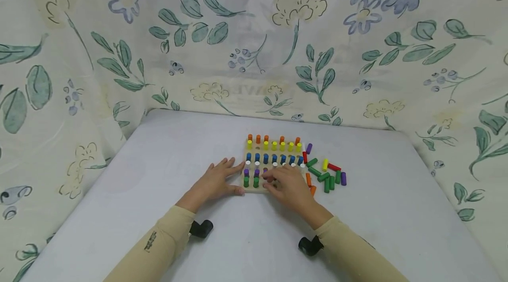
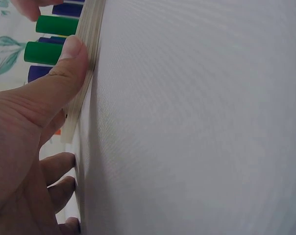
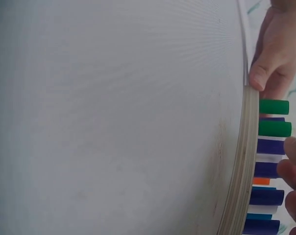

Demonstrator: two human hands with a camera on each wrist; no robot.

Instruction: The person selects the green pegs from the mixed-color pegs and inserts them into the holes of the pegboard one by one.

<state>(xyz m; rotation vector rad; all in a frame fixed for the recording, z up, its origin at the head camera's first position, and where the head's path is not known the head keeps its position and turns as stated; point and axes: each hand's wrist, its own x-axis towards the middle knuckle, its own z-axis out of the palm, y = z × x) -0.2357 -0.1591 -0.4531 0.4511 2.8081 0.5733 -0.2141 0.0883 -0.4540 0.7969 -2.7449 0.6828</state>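
A wooden pegboard (image 1: 259, 190) holds rows of orange, yellow, blue, white, purple and green pegs. My left hand (image 1: 217, 179) rests at its left side with fingers spread, thumb touching the front corner and forefinger reaching the left edge. Two green pegs (image 2: 55, 25) stand near that thumb. Over the front rows hovers my right hand (image 1: 291, 185), fingers loosely bent, with a gap between thumb and forefinger and no peg showing there. In the right wrist view its fingertips (image 3: 288, 169) are right at the tops of the purple pegs (image 3: 270, 147). It hides the board's front right part.
Loose green pegs (image 1: 323, 177) lie right of the board with a yellow peg (image 1: 325, 165), a red peg (image 1: 334, 167), purple ones (image 1: 343, 179) and orange ones (image 1: 308, 179). The white table (image 1: 178, 141) meets a flowered cloth (image 1: 254, 75) behind.
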